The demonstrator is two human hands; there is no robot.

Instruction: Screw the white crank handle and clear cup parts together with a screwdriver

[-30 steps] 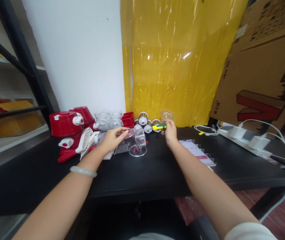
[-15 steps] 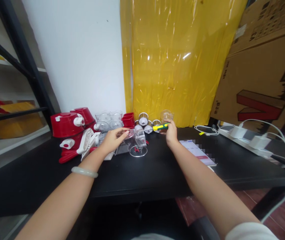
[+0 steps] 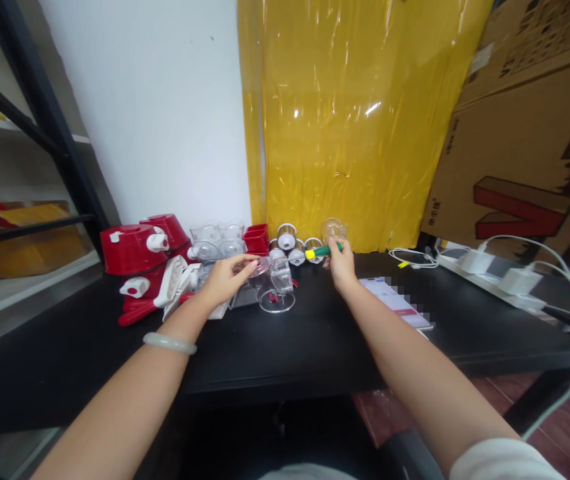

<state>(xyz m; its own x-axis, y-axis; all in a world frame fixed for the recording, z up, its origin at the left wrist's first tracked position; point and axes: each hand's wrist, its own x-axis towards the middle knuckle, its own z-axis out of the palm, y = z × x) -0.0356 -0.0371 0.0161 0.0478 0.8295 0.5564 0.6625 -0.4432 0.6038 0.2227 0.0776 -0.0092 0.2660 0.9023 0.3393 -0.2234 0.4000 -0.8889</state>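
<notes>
My right hand (image 3: pixel 341 267) is closed around a small green and yellow screwdriver (image 3: pixel 321 252), held level just above the back of the black table (image 3: pixel 285 340). A clear round part (image 3: pixel 333 229) stands right behind it. My left hand (image 3: pixel 227 277) rests its curled fingers on top of a clear plastic container (image 3: pixel 271 283) with a small red piece at its base. A pale bangle (image 3: pixel 169 343) sits on my left wrist.
Red and white plastic housings (image 3: pixel 137 257), clear cups (image 3: pixel 217 240), a red box (image 3: pixel 255 239) and metal-capped rings (image 3: pixel 289 245) crowd the back left. A phone (image 3: pixel 397 303) lies to the right, with a power strip, chargers and white cables (image 3: pixel 505 280) beyond. Yellow-wrapped panel and cardboard boxes stand behind.
My right hand has tilted the screwdriver a little, its green end rising toward the clear round part. The left hand stays on the clear container.
</notes>
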